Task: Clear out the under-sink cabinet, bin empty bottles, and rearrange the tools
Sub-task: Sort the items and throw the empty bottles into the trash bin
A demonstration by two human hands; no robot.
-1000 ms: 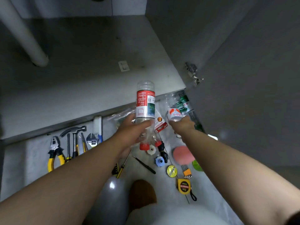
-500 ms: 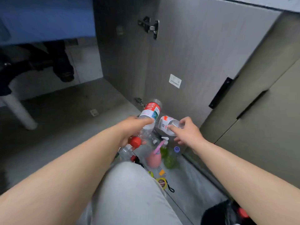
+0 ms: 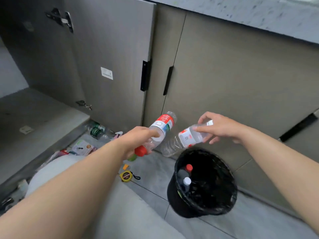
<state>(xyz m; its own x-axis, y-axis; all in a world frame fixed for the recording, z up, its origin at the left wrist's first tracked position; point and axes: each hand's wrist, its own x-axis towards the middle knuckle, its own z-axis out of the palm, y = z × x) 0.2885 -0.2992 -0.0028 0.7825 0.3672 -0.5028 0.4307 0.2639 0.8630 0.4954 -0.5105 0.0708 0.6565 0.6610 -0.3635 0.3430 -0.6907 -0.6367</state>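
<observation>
1. Since half a second ago both hands have swung right, away from the open cabinet; the bin (image 3: 174, 195), then only a sliver at the frame's corner, now stands in full view below them.
2. The left hand (image 3: 138, 140) is wrapped round the neck end of the capped bottle (image 3: 162, 125), red cap toward the person, base tilted up and away; it hangs left of the bin, not yet over it.
3. The right hand (image 3: 221, 126) pinches the second bottle (image 3: 186, 137) by its base end between thumb and fingertips, the fingers fairly loose; its crumpled far end dips just beside the bin's far-left rim.
4. Handling, as a judgement: both look empty, so very light; the thin clear plastic dents under a squeeze and is smooth, so a gentle hold at the neck or waist serves best; nothing here is fragile.
5. The binned bottles (image 3: 187, 181) leave room; a light bottle may bounce off the rim, so release low, over the middle.
6. A green-label bottle (image 3: 95, 131) and a tape measure (image 3: 126, 175) lie on the floor, yet to be sorted.
</observation>
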